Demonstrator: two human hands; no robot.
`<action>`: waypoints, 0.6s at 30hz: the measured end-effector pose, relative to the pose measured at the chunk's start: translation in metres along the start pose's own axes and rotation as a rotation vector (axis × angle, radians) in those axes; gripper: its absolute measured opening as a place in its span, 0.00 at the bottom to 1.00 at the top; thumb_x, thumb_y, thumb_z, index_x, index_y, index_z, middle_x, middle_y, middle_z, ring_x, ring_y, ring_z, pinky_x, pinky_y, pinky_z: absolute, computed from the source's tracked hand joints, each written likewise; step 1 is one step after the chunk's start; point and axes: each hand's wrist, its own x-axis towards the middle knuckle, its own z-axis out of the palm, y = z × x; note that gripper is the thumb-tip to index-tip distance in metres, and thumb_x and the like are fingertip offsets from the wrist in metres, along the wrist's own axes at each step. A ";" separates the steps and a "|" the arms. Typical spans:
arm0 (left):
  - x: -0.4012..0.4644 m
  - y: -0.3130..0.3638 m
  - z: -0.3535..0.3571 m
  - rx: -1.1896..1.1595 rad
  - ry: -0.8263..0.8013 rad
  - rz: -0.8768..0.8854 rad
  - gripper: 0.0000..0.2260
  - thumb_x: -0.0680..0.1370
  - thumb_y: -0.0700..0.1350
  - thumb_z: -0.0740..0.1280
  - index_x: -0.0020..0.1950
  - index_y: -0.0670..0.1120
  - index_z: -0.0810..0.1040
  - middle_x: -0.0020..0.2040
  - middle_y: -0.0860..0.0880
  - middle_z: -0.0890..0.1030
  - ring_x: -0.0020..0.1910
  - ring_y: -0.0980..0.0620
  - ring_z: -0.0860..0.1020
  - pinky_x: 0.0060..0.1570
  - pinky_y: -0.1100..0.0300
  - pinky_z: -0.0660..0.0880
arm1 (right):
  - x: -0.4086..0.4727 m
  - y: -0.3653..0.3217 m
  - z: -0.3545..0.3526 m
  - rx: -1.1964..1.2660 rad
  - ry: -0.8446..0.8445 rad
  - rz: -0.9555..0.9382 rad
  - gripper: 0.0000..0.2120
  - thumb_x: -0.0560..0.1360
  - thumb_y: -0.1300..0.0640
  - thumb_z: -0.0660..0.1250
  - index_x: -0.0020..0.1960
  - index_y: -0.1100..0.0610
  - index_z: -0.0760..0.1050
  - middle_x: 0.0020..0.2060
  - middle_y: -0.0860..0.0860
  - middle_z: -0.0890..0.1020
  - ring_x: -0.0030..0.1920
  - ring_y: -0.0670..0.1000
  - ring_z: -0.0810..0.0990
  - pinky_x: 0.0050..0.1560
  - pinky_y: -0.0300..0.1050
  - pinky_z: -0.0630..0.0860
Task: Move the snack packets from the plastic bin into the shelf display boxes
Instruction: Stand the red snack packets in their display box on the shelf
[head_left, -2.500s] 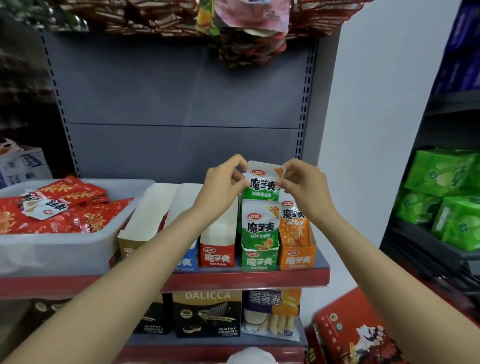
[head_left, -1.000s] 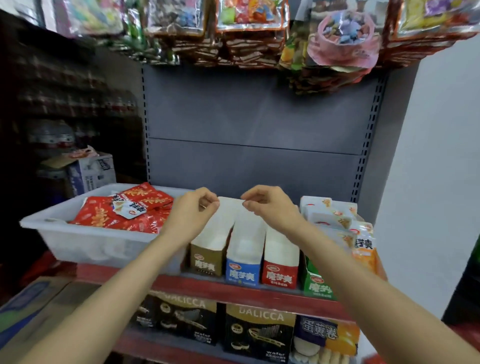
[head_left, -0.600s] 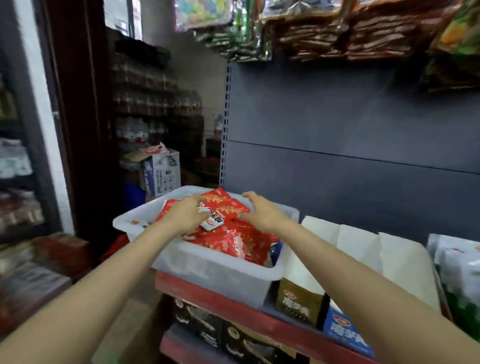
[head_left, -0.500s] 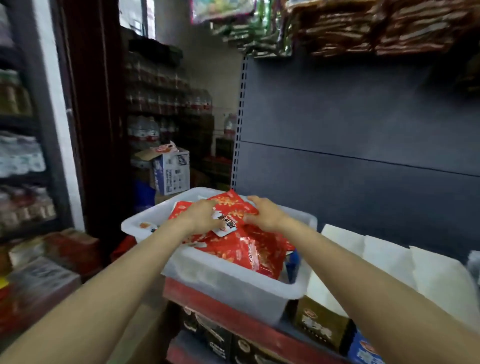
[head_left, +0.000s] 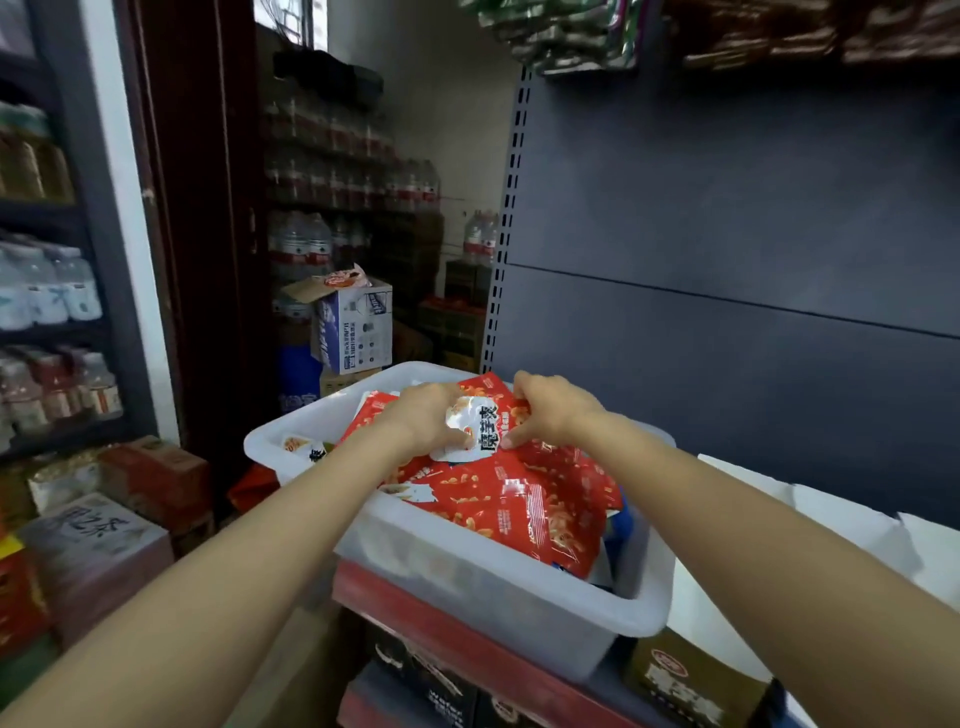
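A translucent plastic bin (head_left: 467, 577) stands on the red shelf edge, filled with red snack packets (head_left: 524, 499). On top of the pile lies a white and red packet (head_left: 475, 426). My left hand (head_left: 423, 418) grips its left side. My right hand (head_left: 550, 408) pinches its right edge, fingers curled down onto the pile. To the right of the bin stand the white open display boxes (head_left: 810, 525), with a brown-fronted box (head_left: 691, 680) at the shelf's front edge.
The grey shelf back panel (head_left: 753, 249) rises behind the bin. Hanging snack bags (head_left: 571, 31) overhang from above. A blue and white carton (head_left: 353, 327) and stacked boxes (head_left: 98, 525) stand on the floor at left, with bottle shelves behind.
Both hands left the green packets in the right display box, swept left past the empty boxes and came down on the packets in the bin. The view has turned left with them.
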 end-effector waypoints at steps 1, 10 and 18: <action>-0.001 0.004 0.000 -0.057 0.037 0.010 0.31 0.74 0.49 0.71 0.73 0.47 0.62 0.68 0.44 0.72 0.65 0.45 0.71 0.63 0.53 0.70 | -0.005 0.003 -0.003 0.014 0.043 0.018 0.18 0.70 0.48 0.73 0.49 0.53 0.66 0.46 0.49 0.74 0.49 0.53 0.74 0.44 0.47 0.69; -0.017 0.079 -0.003 -0.601 0.126 0.076 0.27 0.74 0.46 0.71 0.70 0.41 0.67 0.56 0.44 0.80 0.55 0.47 0.79 0.56 0.57 0.74 | -0.085 0.033 -0.052 0.952 0.267 0.243 0.19 0.70 0.65 0.72 0.58 0.58 0.70 0.45 0.53 0.79 0.43 0.52 0.79 0.43 0.46 0.77; -0.078 0.190 0.020 -0.901 -0.085 0.283 0.24 0.73 0.32 0.70 0.67 0.40 0.69 0.42 0.45 0.81 0.38 0.51 0.81 0.42 0.58 0.81 | -0.197 0.080 -0.092 0.994 0.364 0.376 0.36 0.72 0.67 0.69 0.72 0.51 0.55 0.52 0.52 0.77 0.44 0.51 0.79 0.37 0.43 0.77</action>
